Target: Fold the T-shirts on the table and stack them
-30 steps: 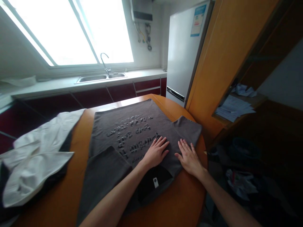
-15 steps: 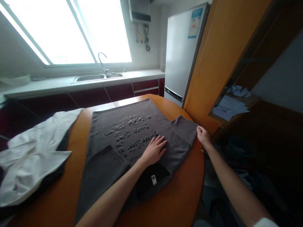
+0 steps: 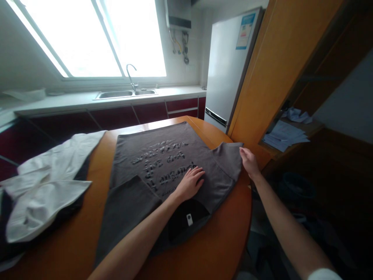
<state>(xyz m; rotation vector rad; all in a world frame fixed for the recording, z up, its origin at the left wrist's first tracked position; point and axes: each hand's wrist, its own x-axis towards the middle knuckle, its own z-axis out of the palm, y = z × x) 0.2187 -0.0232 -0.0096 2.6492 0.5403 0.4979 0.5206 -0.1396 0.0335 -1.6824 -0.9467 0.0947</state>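
A dark grey T-shirt (image 3: pixel 204 155) with raised black lettering lies spread on the wooden table (image 3: pixel 215 241), its neck with a white label toward me. One of its sleeves is folded inward at the left. My left hand (image 3: pixel 190 183) rests flat on the shirt's chest beside the lettering, fingers stretched out. At the table's right edge my right hand (image 3: pixel 249 162) is closed, pinching the hem of the right sleeve between thumb and fingers.
White and dark clothes (image 3: pixel 55 167) lie heaped at the table's left. Behind stand a counter with a sink (image 3: pixel 116 94) and a fridge (image 3: pixel 233 66). Papers (image 3: pixel 284 134) lie on a shelf of the wooden cabinet at right.
My right hand has moved slightly away from me along the sleeve's end, and the sleeve's hem has shifted with it. My left hand stays on the shirt. The view has turned slightly left.
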